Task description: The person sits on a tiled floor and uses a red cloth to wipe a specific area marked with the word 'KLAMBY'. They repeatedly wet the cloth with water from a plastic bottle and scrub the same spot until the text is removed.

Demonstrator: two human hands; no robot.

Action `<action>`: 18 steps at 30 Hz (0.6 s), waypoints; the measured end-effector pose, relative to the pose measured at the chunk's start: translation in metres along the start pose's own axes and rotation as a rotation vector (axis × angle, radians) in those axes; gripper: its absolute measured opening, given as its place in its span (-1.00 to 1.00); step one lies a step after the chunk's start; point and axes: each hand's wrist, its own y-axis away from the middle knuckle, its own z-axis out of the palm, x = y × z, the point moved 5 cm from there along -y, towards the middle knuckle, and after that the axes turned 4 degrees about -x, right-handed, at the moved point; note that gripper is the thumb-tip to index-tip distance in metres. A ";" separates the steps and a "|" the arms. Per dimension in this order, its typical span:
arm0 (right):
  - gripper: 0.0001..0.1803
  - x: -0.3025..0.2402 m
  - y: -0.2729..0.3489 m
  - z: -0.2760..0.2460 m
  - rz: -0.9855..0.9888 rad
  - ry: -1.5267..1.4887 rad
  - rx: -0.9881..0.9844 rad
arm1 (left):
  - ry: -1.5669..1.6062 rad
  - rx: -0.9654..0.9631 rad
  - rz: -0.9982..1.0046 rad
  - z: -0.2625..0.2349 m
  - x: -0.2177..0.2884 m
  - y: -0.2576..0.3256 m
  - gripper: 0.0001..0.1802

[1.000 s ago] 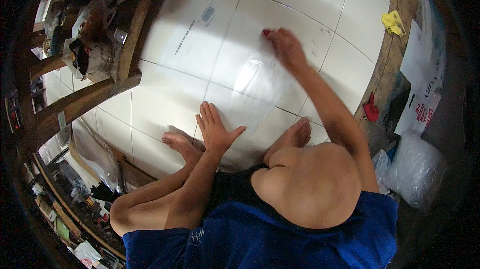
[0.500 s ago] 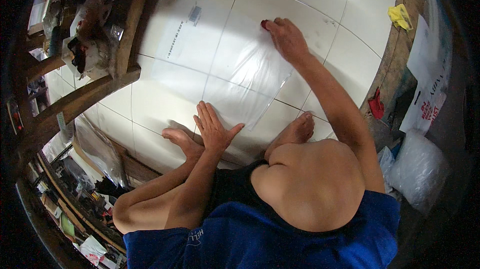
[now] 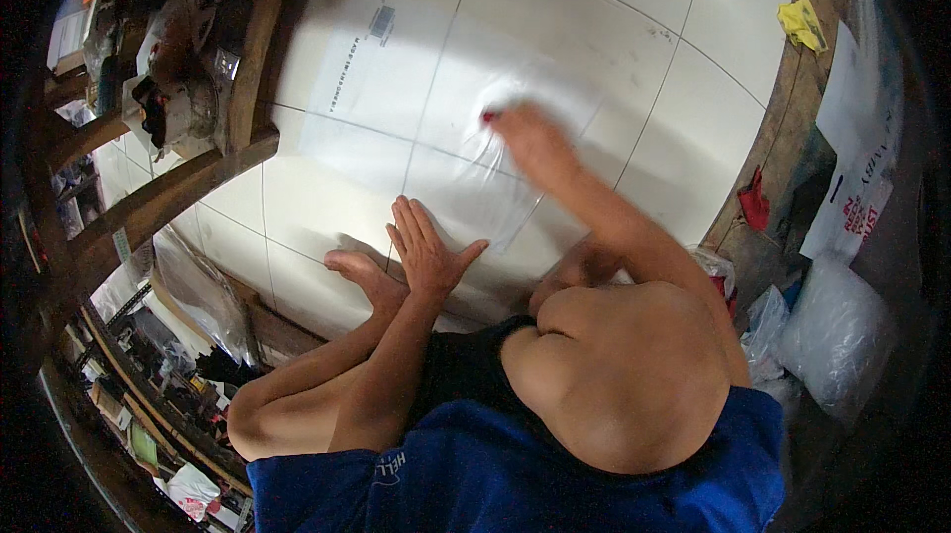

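Note:
A thin clear plastic sheet or bag, with dark print and a barcode patch near its far left corner, lies flat on the white tiles. My left hand rests on its near edge, open, with fingers stretched and thumb spread. Over the right part of the plastic, my right hand is closed and somewhat blurred. From its fingertips pokes a small dark red object, too small and smeared to name. Creases and glare show in the plastic around that hand.
Wooden shelving with mixed goods runs along the left. On the right, a wooden ledge carries a yellow scrap and a red cloth. Beside it are a printed white sheet and a bulging clear plastic bag.
My right hand has swept toward me and to the left across the plastic, with the red object still in its fingers. My left hand stays in place.

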 end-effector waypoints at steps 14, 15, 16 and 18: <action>-0.77 -0.064 0.063 0.025 -0.318 -0.032 -0.156 | -0.015 -0.047 -0.037 -0.001 0.003 -0.001 0.42; -0.73 -0.059 0.066 0.025 -0.333 -0.012 -0.150 | -0.008 -0.015 -0.015 0.001 0.003 -0.003 0.43; -0.74 -0.038 0.061 0.020 -0.234 0.102 -0.087 | 0.000 0.004 0.011 0.006 0.003 -0.003 0.43; -0.73 0.016 0.031 -0.007 0.011 0.068 0.037 | -0.010 0.012 0.007 0.005 0.000 0.000 0.43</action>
